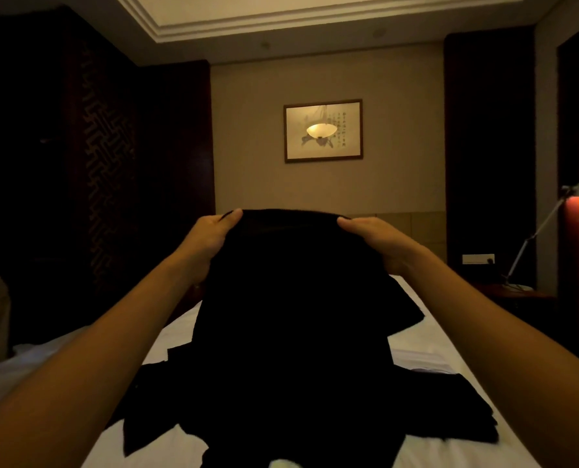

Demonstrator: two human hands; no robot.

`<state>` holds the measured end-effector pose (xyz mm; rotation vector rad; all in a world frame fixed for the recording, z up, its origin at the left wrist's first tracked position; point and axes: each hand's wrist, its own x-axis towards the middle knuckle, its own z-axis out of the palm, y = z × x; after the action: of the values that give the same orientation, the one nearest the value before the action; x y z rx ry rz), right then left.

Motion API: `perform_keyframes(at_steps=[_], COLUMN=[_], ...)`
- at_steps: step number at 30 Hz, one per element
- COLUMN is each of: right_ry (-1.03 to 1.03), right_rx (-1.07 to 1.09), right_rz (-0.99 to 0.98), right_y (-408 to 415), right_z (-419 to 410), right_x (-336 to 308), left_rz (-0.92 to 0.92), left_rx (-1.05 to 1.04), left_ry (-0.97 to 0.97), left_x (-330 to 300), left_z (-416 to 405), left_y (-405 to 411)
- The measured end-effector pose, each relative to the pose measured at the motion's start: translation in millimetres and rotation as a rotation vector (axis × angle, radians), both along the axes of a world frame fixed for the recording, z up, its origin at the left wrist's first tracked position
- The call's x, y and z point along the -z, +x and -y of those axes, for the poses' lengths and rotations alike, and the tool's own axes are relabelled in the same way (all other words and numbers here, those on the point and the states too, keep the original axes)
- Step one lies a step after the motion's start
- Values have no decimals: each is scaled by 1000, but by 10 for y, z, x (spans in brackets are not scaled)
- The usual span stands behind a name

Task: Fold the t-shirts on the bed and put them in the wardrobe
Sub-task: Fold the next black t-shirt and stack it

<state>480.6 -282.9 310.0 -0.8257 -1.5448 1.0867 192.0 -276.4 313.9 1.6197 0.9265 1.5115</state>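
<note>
Dim bedroom, white bed [450, 336] running away from the person. Left hand [210, 236] and right hand [379, 239] each pinch a top corner of the black t-shirt [291, 298], held up level between them, long axis hanging straight down onto more dark shirts [443, 410] piled below; both hands equally near.

Black cloth t-shirt [291, 298]: held up by its top edge, left hand [210, 236] and right hand [379, 239] each pinching a corner. Below the grip it hangs onto further dark garments [433, 410] heaped on the white-sheeted bed [457, 352]. Beyond the grip: framed wall picture [323, 130].
</note>
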Motion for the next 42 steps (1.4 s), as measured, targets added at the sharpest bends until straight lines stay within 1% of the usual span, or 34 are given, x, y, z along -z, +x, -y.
perform_keyframes(at_steps=[2, 3, 6, 8, 9, 12, 14, 16, 18, 20, 22, 24, 26, 29, 32, 34, 37, 39, 42], right_ry=[-40, -43, -22, -21, -26, 1, 47, 51, 36, 36, -39, -70, -102, -134, -191, -217, -210, -213, -230], right_rx=[11, 48, 170, 236, 266, 359, 378, 302, 182, 40, -160, -259, -230, -113, -92, -61, -20, 29, 82], right_rz=[-120, -157, -228, -243, -248, -280, -224, -88, 102, 290, 318, 322, 349, 390, 305, 229, 35, -86, -196], right_y=[-59, -79, -104, -75, -61, -11, -2, -41, -163, -348, -542, -703, -828, -950, -963, -959, -963, -942, -869], right_z=[42, 52, 54, 28, 7, -74, -85, -44, 30, 120, 201, 237, 236, 202, 169, 143, 145, 152, 108], right_x=[-108, -164, -308, -343, -336, -264, -179, -66, 63, 198, 310, 403, 473, 524, 448, 380, 247, 131, -53], left_rz=[-88, -165, -355, -419, -416, -333, -233, -104, 23, 91, 113, 107, 108, 95, 90, 99, 81, 93, 183], left_rx=[20, 48, 245, 354, 388, 383, 333, 286, 231, 177, 144, 118, 97, 91, 128, 188, 259, 314, 412], left_ry=[0, -13, -102, -132, -139, -154, -154, -152, -123, -89, -90, -99, -100, -81, -58, -58, -60, -115, -183], left_x=[25, 40, 136, 228, 276, 385, 395, 349, 257, 163, 99, 69, 48, 53, 111, 169, 302, 446, 699], left_z=[-16, -11, -38, -92, -120, -188, -188, -166, -108, -65, -28, 7, 32, 44, 41, 37, 85, 144, 223], left_y=[-5, -10, -77, -138, -160, -202, -170, -60, 99, 252, 387, 481, 539, 584, 588, 560, 498, 461, 422])
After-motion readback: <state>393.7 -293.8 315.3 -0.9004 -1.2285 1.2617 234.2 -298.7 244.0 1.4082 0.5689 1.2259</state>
